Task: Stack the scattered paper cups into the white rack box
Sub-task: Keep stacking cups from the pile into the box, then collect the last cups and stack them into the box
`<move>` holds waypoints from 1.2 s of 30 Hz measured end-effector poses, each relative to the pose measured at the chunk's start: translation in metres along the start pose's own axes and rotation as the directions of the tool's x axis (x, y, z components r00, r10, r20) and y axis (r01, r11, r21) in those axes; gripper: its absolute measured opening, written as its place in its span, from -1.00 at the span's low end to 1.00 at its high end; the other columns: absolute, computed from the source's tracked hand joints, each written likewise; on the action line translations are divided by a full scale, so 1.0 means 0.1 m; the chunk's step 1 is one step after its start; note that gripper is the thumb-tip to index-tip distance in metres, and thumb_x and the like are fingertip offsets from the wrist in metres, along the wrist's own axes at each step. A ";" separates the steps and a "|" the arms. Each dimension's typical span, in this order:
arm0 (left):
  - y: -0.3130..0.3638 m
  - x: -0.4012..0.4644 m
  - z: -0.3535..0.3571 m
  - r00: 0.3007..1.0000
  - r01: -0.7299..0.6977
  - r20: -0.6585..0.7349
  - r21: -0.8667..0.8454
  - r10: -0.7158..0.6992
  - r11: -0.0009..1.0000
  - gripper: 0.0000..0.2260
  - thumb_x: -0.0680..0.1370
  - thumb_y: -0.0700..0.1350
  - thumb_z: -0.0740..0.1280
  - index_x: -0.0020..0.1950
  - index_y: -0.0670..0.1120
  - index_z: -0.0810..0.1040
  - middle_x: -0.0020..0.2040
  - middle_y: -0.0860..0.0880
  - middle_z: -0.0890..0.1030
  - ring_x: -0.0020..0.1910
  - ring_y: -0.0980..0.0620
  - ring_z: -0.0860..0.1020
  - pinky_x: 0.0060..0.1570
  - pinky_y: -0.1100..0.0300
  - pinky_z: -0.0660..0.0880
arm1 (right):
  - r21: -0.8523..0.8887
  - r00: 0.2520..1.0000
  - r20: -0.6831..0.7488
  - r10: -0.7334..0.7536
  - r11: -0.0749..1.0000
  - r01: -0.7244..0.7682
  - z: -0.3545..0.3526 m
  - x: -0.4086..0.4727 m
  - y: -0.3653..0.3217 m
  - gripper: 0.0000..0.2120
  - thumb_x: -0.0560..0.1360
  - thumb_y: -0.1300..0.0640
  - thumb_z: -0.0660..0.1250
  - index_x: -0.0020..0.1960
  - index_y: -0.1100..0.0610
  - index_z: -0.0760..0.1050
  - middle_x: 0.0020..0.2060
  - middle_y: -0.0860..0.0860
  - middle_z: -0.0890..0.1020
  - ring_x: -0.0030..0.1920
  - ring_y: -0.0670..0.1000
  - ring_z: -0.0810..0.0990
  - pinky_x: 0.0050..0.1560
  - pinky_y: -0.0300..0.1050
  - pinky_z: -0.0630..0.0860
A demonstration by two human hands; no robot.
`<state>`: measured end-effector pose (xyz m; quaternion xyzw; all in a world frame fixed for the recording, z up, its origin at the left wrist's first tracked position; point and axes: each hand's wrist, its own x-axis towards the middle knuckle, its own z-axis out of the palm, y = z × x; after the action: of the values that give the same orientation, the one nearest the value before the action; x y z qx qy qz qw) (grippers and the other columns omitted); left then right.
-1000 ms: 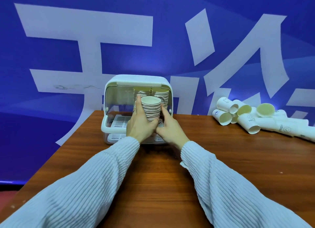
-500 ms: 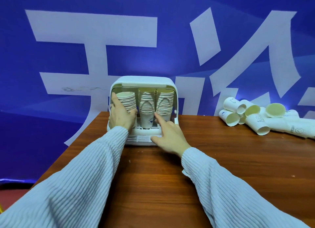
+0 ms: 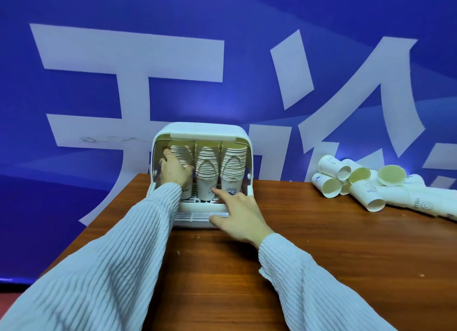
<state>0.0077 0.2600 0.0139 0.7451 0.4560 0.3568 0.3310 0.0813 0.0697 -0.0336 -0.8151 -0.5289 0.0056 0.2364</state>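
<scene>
The white rack box [image 3: 201, 130] stands open at the table's far edge. Three tall stacks of paper cups stand side by side inside it. My left hand [image 3: 174, 171] is wrapped around the left cup stack [image 3: 181, 152], inside the box. The middle stack [image 3: 207, 167] and right stack [image 3: 233, 166] stand free. My right hand [image 3: 237, 215] rests with fingers spread on the box's front ledge, index finger near the base of the right stack, holding nothing. Scattered paper cups [image 3: 351, 182] lie on their sides at the far right.
The wooden table [image 3: 321, 256] stretches toward me, with its left edge [image 3: 74, 246] running diagonally close to my left sleeve. A blue wall banner with large white characters [image 3: 247, 58] rises right behind the box and the cup pile.
The cup stack I held in front of the box with both hands has gone to the left slot inside. My right hand has let go and dropped to the front ledge.
</scene>
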 end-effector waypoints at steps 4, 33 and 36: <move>-0.06 -0.01 -0.05 0.994 -0.026 0.108 0.058 0.020 0.998 -0.06 0.55 -0.08 0.47 0.64 -0.20 -0.18 0.60 -0.25 0.18 0.56 -0.23 0.22 0.51 -0.11 0.16 | -0.005 1.000 -0.017 -0.007 1.000 0.007 -0.02 -0.03 -0.03 -0.36 0.55 -0.18 0.30 0.60 -0.21 0.23 0.28 -0.02 0.56 0.31 0.09 0.41 0.39 0.04 0.30; 0.82 -2.20 1.81 0.707 -0.581 0.290 -0.281 0.645 0.764 -0.79 0.61 -0.06 0.31 0.25 0.03 0.56 0.16 0.12 0.56 0.14 0.16 0.51 0.17 0.04 0.55 | 0.325 0.633 -0.570 0.524 0.851 -0.412 -0.79 -0.91 1.95 -0.72 0.56 0.09 0.30 0.25 -0.01 0.60 0.20 -0.02 0.63 0.24 0.05 0.56 0.27 0.05 0.50; 0.82 -2.28 1.94 0.594 -0.673 0.371 -0.257 0.714 0.694 -0.75 0.62 -0.02 0.31 0.30 0.07 0.52 0.20 0.15 0.54 0.19 0.19 0.49 0.21 0.12 0.53 | 0.158 0.522 -0.657 0.544 0.776 -0.610 -0.95 -0.91 2.48 -0.62 0.53 0.05 0.32 0.34 0.01 0.55 0.40 0.08 0.48 0.41 0.16 0.41 0.41 0.11 0.33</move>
<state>0.1304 -0.0112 -0.0735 0.9080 0.0254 0.2975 0.2938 0.2788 -0.1269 -0.0685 -0.8981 -0.1059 -0.2343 0.3567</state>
